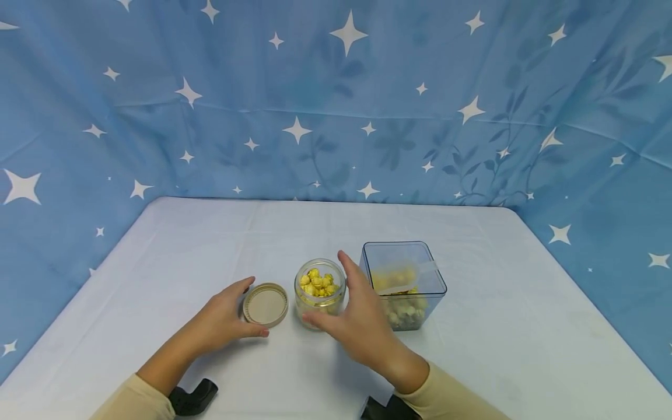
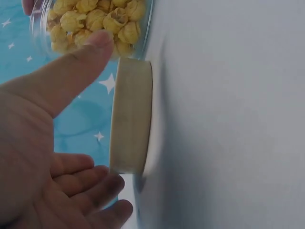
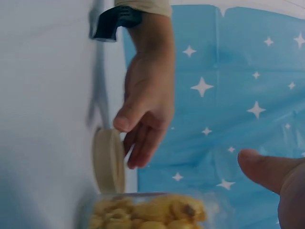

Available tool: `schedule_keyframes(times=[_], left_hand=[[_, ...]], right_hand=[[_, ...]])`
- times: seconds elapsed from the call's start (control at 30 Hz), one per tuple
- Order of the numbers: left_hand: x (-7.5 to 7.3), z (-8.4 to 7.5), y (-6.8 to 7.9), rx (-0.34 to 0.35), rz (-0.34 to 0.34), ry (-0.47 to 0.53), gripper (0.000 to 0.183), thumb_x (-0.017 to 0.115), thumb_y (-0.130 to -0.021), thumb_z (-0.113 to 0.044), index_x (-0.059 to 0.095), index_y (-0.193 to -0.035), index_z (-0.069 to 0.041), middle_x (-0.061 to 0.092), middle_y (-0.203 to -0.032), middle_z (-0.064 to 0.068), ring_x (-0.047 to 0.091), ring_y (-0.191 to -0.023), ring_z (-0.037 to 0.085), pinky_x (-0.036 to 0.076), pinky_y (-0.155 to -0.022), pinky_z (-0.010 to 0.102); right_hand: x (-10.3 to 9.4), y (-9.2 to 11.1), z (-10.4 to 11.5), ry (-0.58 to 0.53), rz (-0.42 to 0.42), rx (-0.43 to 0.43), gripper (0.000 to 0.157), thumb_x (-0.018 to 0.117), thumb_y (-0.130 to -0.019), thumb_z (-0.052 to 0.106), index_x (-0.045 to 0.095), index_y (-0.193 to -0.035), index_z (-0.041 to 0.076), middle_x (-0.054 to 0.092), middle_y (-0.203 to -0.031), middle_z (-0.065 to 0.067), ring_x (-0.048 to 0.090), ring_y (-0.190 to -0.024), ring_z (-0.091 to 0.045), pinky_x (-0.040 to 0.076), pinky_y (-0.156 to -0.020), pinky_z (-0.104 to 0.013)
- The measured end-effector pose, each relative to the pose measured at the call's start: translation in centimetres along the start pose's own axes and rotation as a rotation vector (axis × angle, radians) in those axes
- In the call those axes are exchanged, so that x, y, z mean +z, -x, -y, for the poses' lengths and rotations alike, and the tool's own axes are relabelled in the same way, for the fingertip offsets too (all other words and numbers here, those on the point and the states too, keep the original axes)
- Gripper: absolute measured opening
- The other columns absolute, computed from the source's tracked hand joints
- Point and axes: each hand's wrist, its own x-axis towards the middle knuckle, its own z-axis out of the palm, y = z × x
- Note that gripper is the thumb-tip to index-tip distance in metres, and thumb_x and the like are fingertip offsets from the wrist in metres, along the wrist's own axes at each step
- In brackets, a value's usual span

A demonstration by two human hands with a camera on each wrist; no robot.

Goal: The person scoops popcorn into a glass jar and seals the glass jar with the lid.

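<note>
A beige round lid [image 1: 265,305] lies on the table with its inner side up. My left hand [image 1: 224,315] is beside it, thumb and fingers spread about its left side; in the left wrist view the fingertips are close to the lid's rim [image 2: 131,117], and contact is unclear. Right of the lid stands an uncovered clear jar [image 1: 321,294] with yellow popcorn [image 1: 317,284] inside. My right hand [image 1: 362,318] is at the jar's right side, its thumb and fingers parted around it. Whether they touch the glass cannot be told.
Right of the jar, a bluish clear box [image 1: 404,286] contains more popcorn and a translucent flat piece [image 1: 401,279]. A white cloth [image 1: 525,326] covers the table. Behind hangs a blue star-patterned curtain [image 1: 325,157].
</note>
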Motion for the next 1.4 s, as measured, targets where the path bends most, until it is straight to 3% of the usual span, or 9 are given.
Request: schedule_keyframes(times=[0.3,0.6,1.0,1.23,1.4], left_hand=[[0.9,-0.3,-0.3,0.013,-0.004,-0.029,0.107,0.094,-0.067,-0.035,0.038,-0.144,0.014,0.046,-0.143,0.032,0.043,-0.133,0.048,0.036,-0.107,0.061],[0.7,-0.7,-0.5,-0.007,-0.06,-0.076,0.096,0.092,-0.07,-0.03,0.044,-0.142,0.012,0.05,-0.14,0.029,0.046,-0.13,0.047,0.038,-0.106,0.059],[-1.8,-2.0,0.3,0.073,-0.145,-0.061,0.097,0.091,-0.074,-0.027,0.038,-0.146,0.01,0.051,-0.139,0.026,0.049,-0.128,0.043,0.042,-0.101,0.06],[-3.3,-3.1,0.8,0.179,-0.205,-0.038,0.095,0.09,-0.075,-0.024,0.037,-0.148,0.006,0.051,-0.139,0.022,0.052,-0.124,0.039,0.046,-0.097,0.059],[-3.5,-4.1,0.5,0.264,-0.223,-0.017,0.091,0.09,-0.076,-0.02,0.039,-0.147,0.004,0.052,-0.139,0.018,0.055,-0.121,0.034,0.049,-0.096,0.054]], right_hand=[[1.8,-0.7,-2.1,0.058,-0.032,0.103,0.104,0.088,-0.077,0.028,0.027,-0.155,-0.003,0.035,-0.154,-0.023,0.036,-0.14,-0.038,0.033,-0.11,-0.058],[2.8,-1.0,-2.5,0.014,-0.051,0.084,0.103,0.09,-0.075,0.027,0.03,-0.153,-0.005,0.037,-0.153,-0.022,0.037,-0.139,-0.038,0.032,-0.112,-0.056],[3.4,-1.5,-2.6,-0.033,0.001,0.071,0.107,0.09,-0.074,0.026,0.027,-0.155,-0.002,0.04,-0.152,-0.019,0.044,-0.135,-0.033,0.036,-0.11,-0.053],[3.7,-1.8,-2.6,-0.013,0.004,0.053,0.106,0.09,-0.074,0.024,0.027,-0.154,-0.004,0.04,-0.151,-0.02,0.045,-0.134,-0.034,0.036,-0.11,-0.054],[4.0,-2.0,-2.6,-0.008,0.017,0.04,0.105,0.09,-0.074,0.023,0.027,-0.154,-0.004,0.041,-0.151,-0.021,0.045,-0.134,-0.034,0.037,-0.109,-0.054]])
